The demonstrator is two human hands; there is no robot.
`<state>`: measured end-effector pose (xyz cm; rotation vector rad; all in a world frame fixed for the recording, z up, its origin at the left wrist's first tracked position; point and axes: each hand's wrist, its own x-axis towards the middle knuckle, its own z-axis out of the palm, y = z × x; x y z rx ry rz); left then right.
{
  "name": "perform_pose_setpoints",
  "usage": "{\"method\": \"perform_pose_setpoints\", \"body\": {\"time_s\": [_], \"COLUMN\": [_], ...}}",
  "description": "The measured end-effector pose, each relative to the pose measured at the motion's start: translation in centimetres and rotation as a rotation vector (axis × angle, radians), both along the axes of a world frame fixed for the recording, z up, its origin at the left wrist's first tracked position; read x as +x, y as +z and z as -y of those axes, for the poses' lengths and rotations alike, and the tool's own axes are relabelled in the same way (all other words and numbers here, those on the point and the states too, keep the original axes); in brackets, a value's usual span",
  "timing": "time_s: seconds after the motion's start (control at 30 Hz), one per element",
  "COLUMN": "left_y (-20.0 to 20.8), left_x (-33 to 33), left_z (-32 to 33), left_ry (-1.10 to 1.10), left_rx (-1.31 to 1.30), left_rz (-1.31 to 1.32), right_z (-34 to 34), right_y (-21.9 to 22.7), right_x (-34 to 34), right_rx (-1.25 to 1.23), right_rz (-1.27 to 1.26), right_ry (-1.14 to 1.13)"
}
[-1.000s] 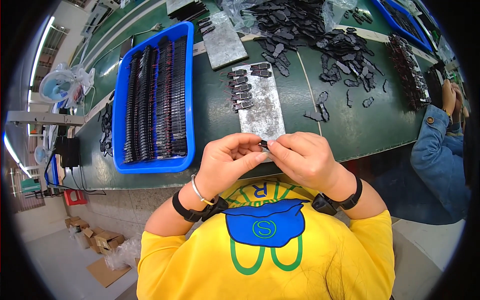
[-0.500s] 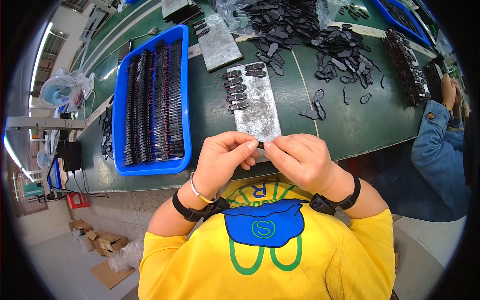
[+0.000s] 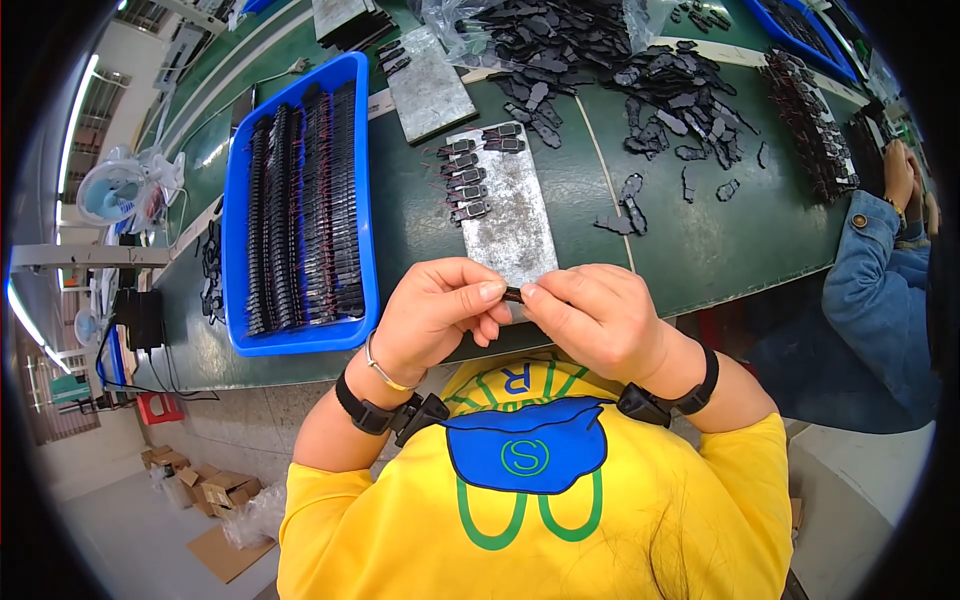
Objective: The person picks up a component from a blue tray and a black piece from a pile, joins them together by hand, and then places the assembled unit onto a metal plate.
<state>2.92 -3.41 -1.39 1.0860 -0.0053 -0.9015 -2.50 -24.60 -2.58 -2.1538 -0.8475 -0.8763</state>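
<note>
Between my left hand (image 3: 455, 298) and my right hand (image 3: 590, 312) is a small black part (image 3: 513, 294), pinched from both sides by thumb and fingers. Most of it is hidden by my fingertips. Both hands are just in front of a grey metal plate (image 3: 508, 220) that lies on the green table. Small black parts with red wires (image 3: 466, 176) sit in a column along the plate's left side, with a couple more at its far end.
To the left stands a blue tray (image 3: 369, 200) packed with rows of black wired parts. Another metal plate (image 3: 430, 90) lies farther back. Loose black pieces (image 3: 690, 110) are heaped at the back right. At the far right sits a co-worker in a denim sleeve (image 3: 862, 250).
My hands stay together on the small black part, with only slight finger movement. The view has shifted a little, so the table's things appear slightly displaced.
</note>
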Motion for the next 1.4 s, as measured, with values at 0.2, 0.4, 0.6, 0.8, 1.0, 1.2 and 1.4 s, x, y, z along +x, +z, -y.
{"method": "perform_pose_setpoints", "body": {"time_s": [0.2, 0.4, 0.6, 0.8, 1.0, 1.2, 1.4], "left_y": [1.2, 2.3, 1.7, 1.4, 1.4, 1.2, 1.1], "left_x": [-0.1, -0.8, -1.0, -1.1, -1.6, -1.5, -1.5], "left_z": [0.3, -0.3, -1.6, -1.8, -2.0, -1.7, -2.0], "left_ry": [-0.055, -0.124, -0.050, -0.087, -0.059, -0.088, -0.063], "left_rx": [0.150, 0.250, 0.145, 0.078, 0.080, 0.078, 0.098], "left_rz": [0.156, 0.280, 0.250, 0.209, 0.214, 0.187, 0.188], "right_z": [0.1, 2.6, 7.8, 9.1, 9.5, 7.3, 8.0], "right_y": [-0.3, 2.2, 2.8, 1.5, 2.8, 1.7, 1.8], "right_x": [0.0, 0.3, -0.1, 1.4, 1.4, 2.6, 2.8], "right_rx": [0.067, 0.076, 0.066, -0.252, -0.232, -0.313, -0.376], "right_rz": [-0.054, -0.274, -0.650, -0.508, -0.465, -0.536, -0.568], "right_ry": [0.038, 0.102, -0.322, -0.326, -0.413, -0.294, -0.229]}}
